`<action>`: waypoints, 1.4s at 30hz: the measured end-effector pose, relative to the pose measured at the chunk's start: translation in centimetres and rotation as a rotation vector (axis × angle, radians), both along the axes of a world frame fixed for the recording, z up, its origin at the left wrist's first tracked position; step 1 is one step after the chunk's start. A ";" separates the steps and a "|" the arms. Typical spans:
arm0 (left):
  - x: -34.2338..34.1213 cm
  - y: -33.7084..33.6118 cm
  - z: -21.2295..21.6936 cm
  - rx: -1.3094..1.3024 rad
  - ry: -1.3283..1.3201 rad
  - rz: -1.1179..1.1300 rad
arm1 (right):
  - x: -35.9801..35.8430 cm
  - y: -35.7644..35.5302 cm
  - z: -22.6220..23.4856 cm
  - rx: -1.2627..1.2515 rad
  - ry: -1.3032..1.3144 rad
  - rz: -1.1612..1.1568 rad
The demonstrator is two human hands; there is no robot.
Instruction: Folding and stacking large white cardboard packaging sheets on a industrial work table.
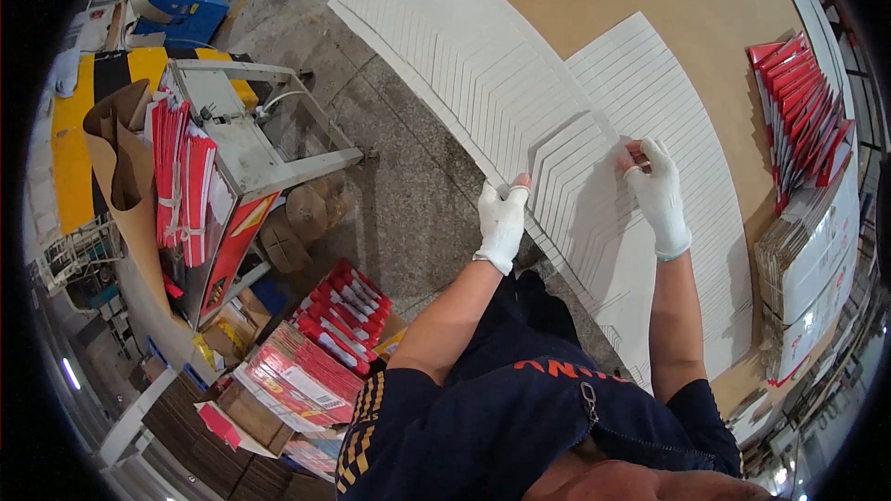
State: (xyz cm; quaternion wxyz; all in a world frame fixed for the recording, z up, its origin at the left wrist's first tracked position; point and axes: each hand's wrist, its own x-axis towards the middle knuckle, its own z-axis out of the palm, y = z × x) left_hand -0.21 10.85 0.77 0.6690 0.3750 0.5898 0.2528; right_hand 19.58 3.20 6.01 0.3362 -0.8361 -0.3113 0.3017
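Observation:
Overlapping white card sheets (450, 46) lie fanned in a long curved row on a tan board. My left hand (502, 227), in a white glove with bare fingertips, grips the near-left edge of the row, its thumb on top. At the row's right side my right hand (659, 195), gloved the same way, has its fingers curled together just over the sheets. Whether a sheet is between those fingertips I cannot make out. Between the hands a few sheets stand slightly raised and cast a shadow. A second fanned row of white sheets (691, 144) lies under and beside my right hand.
Red folded packages (798, 116) and a bundled stack of cartons (807, 264) sit at the board's right. To the left stand a grey metal frame (302, 167), upright red-and-white bundles (181, 181) and a blue box (190, 0). Red packages (343, 315) fill a carton near my left arm.

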 end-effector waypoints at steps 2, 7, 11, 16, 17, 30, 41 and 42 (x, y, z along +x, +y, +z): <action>-0.1 0.0 -0.3 0.007 -0.077 0.054 | 0.0 -0.2 0.2 0.014 0.019 0.005; -0.4 -0.2 -1.4 -0.015 -0.092 0.041 | -0.2 -0.1 1.1 0.029 0.233 -0.046; 0.0 -0.1 -0.4 -0.006 -0.048 0.025 | 0.5 -0.1 -0.5 -0.073 0.170 0.084; -0.2 -0.1 -0.8 0.000 -0.052 0.043 | 0.4 -0.4 -0.9 -0.060 0.174 0.088; -0.2 -0.1 -0.9 -0.001 -0.053 0.038 | 0.4 -0.3 -1.0 -0.072 0.165 0.091; -0.6 -1.1 -1.0 -0.026 -0.022 0.012 | 1.0 -0.3 -1.0 -0.117 0.183 0.130; -1.2 -7.2 0.8 -0.346 -0.200 -0.118 | 1.2 -6.5 1.0 -0.138 0.172 0.007; -1.1 -7.2 1.0 -0.294 -0.133 -0.162 | 0.9 -7.5 0.9 -0.162 0.168 -0.013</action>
